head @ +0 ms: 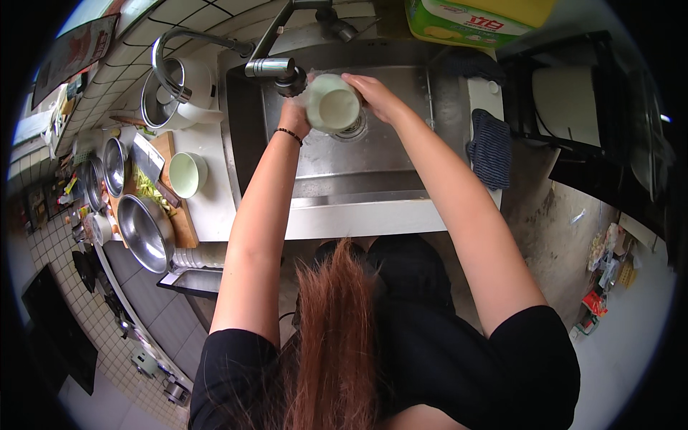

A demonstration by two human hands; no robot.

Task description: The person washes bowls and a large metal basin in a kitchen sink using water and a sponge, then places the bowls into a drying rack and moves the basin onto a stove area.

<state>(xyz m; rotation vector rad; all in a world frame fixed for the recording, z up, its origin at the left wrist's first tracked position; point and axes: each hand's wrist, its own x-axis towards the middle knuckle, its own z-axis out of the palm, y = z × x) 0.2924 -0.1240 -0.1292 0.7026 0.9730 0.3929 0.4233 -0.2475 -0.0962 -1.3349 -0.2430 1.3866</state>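
Observation:
A pale green bowl (338, 105) is held over the stainless steel sink (365, 183), close to the faucet head (290, 83). My left hand (294, 115) grips its left side, the fingers partly hidden by the bowl and the faucet. My right hand (373, 97) holds the upper right rim with thumb and fingers. Water seems to splash at the bowl's left edge. Below and behind the bowl, the drain (352, 131) shows in part.
Left of the sink stand another pale green bowl (188, 174), a wooden cutting board (185, 226) with a cleaver (148, 156) and chopped vegetables, steel bowls (145, 234) and a white pot (199, 80). A dark blue cloth (490, 148) hangs at the right edge.

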